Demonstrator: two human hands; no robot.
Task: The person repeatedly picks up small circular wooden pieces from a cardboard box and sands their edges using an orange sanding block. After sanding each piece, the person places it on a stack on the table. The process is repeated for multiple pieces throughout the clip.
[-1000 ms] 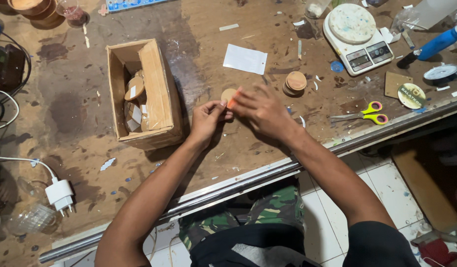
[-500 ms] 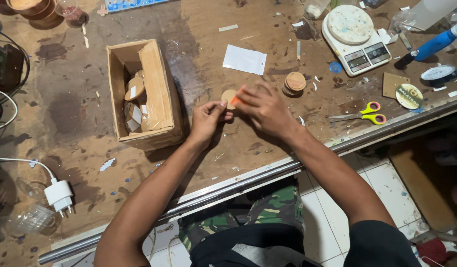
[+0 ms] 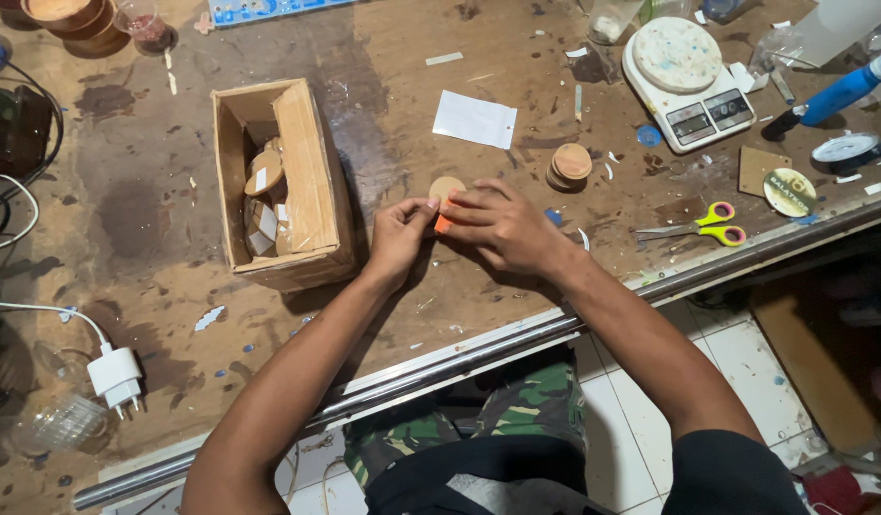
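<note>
Head view, looking down on a worn brown workbench (image 3: 154,210). Left hand (image 3: 397,236) and right hand (image 3: 502,229) brought together at the middle of the bench, fingertips meeting over a round wooden disc (image 3: 446,188) and a small orange piece (image 3: 443,224).

Left hand: fingers curled in, thumb and forefinger pinched on the near-left edge of the wooden disc. Right hand: fingers extended and pressed close together, tips closed on the orange piece just below the disc. Whether the piece is stuck to the disc or merely held against it cannot be told, the fingers covering the join.

Step in hand, by judgement: fine fingertip work joining or parting the orange piece and the disc, held just above or on the bench surface. Called for here: a steady pinch from the left and small, precise pressure from the right.

Surroundings: open cardboard box (image 3: 311,181) just left of the hands, with more discs inside; a short stack of discs (image 3: 569,165) to the upper right; a white paper slip (image 3: 475,119) beyond; a kitchen scale (image 3: 688,81) and yellow-handled scissors (image 3: 703,224) further right, well apart.
</note>
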